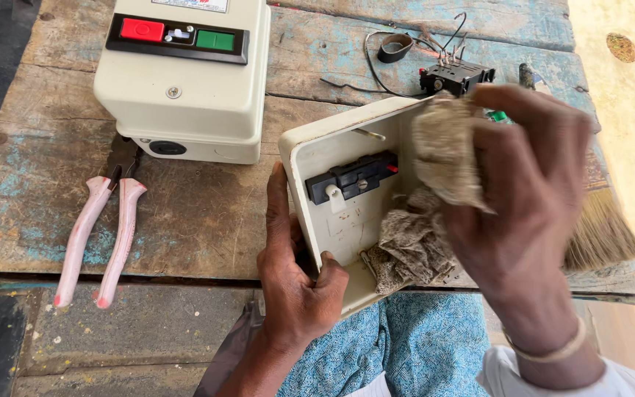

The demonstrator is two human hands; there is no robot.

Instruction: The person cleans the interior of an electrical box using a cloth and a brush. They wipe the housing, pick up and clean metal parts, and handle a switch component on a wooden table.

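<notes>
Fingers [512, 121] of right hand [531, 198] clench a brown rag [435, 191] inside the cream cover [332, 154]; left hand [295, 283] grips its lower edge, tilted over the counter [207, 213] edge. Risk, judged: rag snags black switch block [352, 177]; cover slips off.

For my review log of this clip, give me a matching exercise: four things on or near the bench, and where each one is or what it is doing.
Things:
1. pliers
2. left hand
3. right hand
4. brush

Places or states:
A. presses a rag into the open cover
B. lies on the planks beside the closed switch box
C. grips the open cover's lower edge
D. pokes out to the right, behind a hand

Pairs: 1-B, 2-C, 3-A, 4-D
</notes>
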